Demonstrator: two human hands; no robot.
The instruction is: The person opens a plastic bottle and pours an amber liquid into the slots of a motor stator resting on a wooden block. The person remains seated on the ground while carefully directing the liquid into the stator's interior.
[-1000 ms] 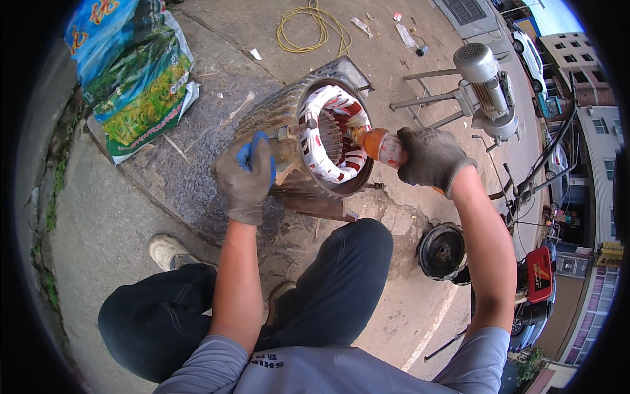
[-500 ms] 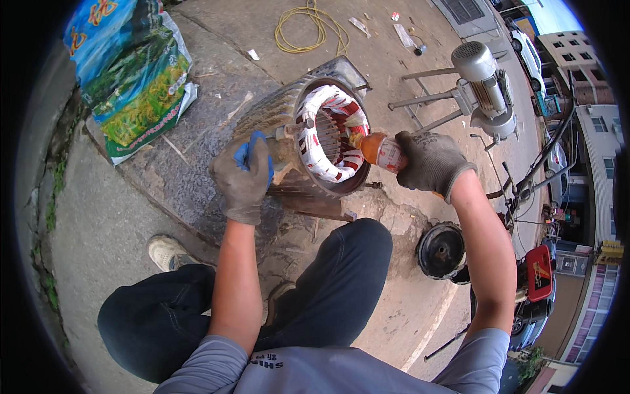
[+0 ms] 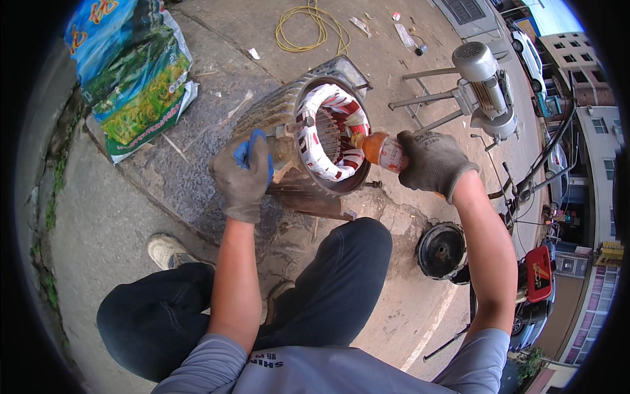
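Note:
My right hand (image 3: 433,161), in a grey work glove, is closed round a clear bottle of orange-brown liquid (image 3: 382,150). The bottle is tipped toward the left, its neck at the near right side of the winding ring (image 3: 312,150). White tape and dark red bands wrap that ring, which sits in the open end of a finned motor housing (image 3: 259,118). Left of the opening, my gloved left hand (image 3: 241,172) is closed on a bright blue piece (image 3: 254,150) of a kind I cannot make out. Whether liquid flows from the bottle is too small to tell.
A colourful printed sack (image 3: 134,85) lies at the far left. Beyond the housing is a coiled yellow cable (image 3: 282,33). To the right stand a grey motor on a metal frame (image 3: 485,85) and a round black part (image 3: 441,251) on the ground.
My right hand and the bottle have shifted very slightly. My left hand and the motor housing stay almost where they were.

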